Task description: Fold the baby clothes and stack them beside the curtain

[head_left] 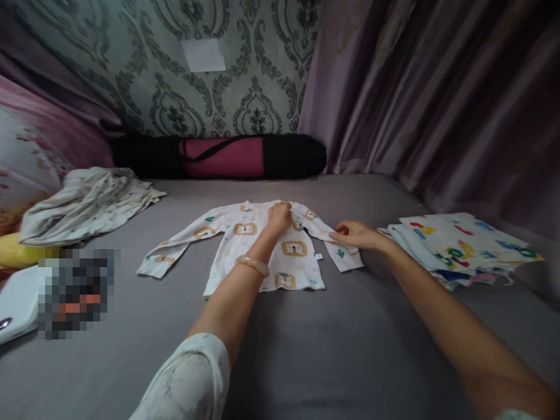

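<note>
A small white long-sleeved shirt [245,248] with a lion print lies spread out on the grey bed sheet [350,350]. Its neck points away from me, and both sleeves angle outward. My left hand [280,216], its wrist circled by a pale bangle [252,265], has its fingers closed on the shirt by the right-hand shoulder. At the right-hand sleeve, my right hand [355,234] pinches the cloth around mid-length. My left forearm hides part of the shirt's middle.
Folded clothes [472,239] are stacked at the right. On the left lie a crumpled patterned cloth [91,204], a yellow item [26,251], a white object [21,303] and a pixelated patch. A black-and-pink long bag [223,157] rests against the wall. Purple curtains [394,87] hang at the right.
</note>
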{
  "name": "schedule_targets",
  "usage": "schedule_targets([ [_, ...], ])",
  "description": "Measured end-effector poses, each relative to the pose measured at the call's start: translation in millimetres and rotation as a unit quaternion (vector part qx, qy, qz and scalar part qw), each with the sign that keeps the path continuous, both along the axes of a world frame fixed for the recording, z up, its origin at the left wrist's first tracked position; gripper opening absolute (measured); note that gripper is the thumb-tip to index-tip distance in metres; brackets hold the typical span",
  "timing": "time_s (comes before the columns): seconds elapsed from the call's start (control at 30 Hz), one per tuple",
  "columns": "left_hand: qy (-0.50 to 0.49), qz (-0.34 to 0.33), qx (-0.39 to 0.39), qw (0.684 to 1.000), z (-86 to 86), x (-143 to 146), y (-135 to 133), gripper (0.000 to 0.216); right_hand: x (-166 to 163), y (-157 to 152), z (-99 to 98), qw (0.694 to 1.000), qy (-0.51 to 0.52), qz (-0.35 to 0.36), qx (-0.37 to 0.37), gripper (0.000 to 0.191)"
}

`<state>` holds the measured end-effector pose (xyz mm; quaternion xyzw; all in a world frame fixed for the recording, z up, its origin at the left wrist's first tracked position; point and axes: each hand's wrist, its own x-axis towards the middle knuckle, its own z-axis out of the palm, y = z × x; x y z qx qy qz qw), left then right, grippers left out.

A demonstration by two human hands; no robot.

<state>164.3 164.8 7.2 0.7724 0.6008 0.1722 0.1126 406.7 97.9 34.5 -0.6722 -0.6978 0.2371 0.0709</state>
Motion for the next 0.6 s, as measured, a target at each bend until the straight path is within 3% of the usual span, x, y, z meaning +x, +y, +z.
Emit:
schedule_targets([
  [0.17, -0.048, -0.015, 0.051, 0.997, -24.5, 13.1, -6.3, 0.029, 7.5, -12.9, -7.4, 0.999, -0.016, 0.023, -0.039, 0.045],
  [0.27, -0.057, -0.043, 0.067, 0.995, -31.7, 11.1, -6.5, 0.030, 4.4, -9.7, 2.0, 0.997, -0.038, 0.051, -0.049, 0.037],
  [0.37, -0.046, -0.049, 0.054, 0.996, -31.1, 10.6, -6.7, 0.033, 2.0, -10.5, 19.8, 0.983, -0.151, 0.056, 0.092, 0.034],
  [0.47, -0.019, -0.029, 0.036, 0.999, -28.0, 13.3, -9.1, 0.039, 6.3, -15.1, 26.9, 0.912, -0.303, 0.043, 0.272, 0.036],
  [0.53, -0.003, -0.020, 0.029, 0.999, -26.8, 15.2, -10.9, 0.041, 15.7, -18.0, 19.5, 0.878, -0.374, 0.069, 0.290, 0.037],
  [0.6, 0.012, -0.025, 0.023, 0.999, -26.7, 16.2, -12.0, 0.043, 30.0, -20.0, 6.3, 0.868, -0.415, 0.105, 0.251, 0.039],
])
